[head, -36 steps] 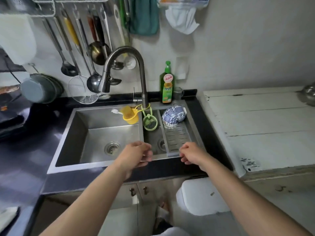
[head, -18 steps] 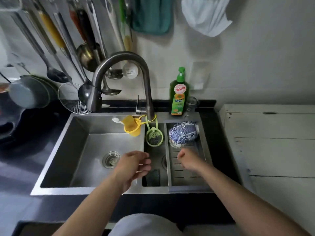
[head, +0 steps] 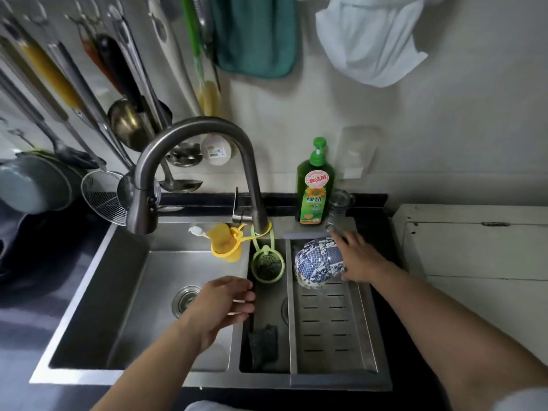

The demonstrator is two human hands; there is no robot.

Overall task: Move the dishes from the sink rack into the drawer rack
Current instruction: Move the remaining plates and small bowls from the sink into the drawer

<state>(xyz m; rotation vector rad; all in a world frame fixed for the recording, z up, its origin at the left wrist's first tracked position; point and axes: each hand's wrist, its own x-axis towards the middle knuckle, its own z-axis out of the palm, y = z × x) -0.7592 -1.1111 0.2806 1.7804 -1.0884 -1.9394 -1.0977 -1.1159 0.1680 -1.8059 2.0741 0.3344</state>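
Note:
Blue-and-white patterned bowls (head: 318, 262) lie stacked upside down at the far end of the slotted steel sink rack (head: 329, 327), which sits in the right basin. My right hand (head: 357, 256) rests against the right side of the bowls, fingers spread along them; whether it grips them I cannot tell. My left hand (head: 222, 304) hovers over the divider between the two basins, fingers loosely curled and apart, holding nothing. The drawer rack is not in view.
A curved steel faucet (head: 195, 149) arches over the left basin (head: 166, 292). A yellow holder (head: 224, 243) and a green strainer (head: 267, 265) hang from its base. Green dish soap (head: 315, 188) and a glass (head: 339, 203) stand behind the rack. Utensils hang on the wall. A dark scourer (head: 264, 342) lies in the right basin.
My head has come closer over the sink. My right hand moved forward from the rack's near edge to the right side of the bowls. My left hand stayed above the basin divider.

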